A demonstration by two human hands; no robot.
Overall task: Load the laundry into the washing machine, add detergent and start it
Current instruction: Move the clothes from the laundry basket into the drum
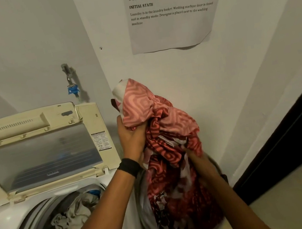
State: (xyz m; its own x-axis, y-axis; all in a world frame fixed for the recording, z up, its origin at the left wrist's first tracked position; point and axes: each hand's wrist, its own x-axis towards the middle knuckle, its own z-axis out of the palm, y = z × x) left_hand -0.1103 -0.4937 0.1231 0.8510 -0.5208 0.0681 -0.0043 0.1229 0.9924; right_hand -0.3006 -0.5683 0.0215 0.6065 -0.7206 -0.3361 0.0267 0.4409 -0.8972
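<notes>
Washing machine [2, 227], one, top-loading, white body, standing at left. Its cream lid [38, 154], one, with a grey window, stood raised against the wall. Pale and grey garments [71, 219], number not countable, lay crumpled inside the drum.

Laundry basket [143, 206], one, round and grey-walled, stood just beside the machine on its right.

Patterned cloth [158, 117], one large piece, printed in swirls of dark red, pink and white. It was lifted in a bunch above the basket, its lower folds trailing down into it.

Hands, two. The left hand [131, 136] had its fingers curled tight round the upper bunch of the cloth; a black wristband [129, 166], one, sat on that wrist. The right hand [189, 153] reached into the cloth lower down, with fabric draped over its fingers, so how far they were curled could not be told.

Printed sheet [171, 30], one, was stuck on the wall. Wall tap [71, 84], one, wrapped in blue tape, was mounted above the lid.
</notes>
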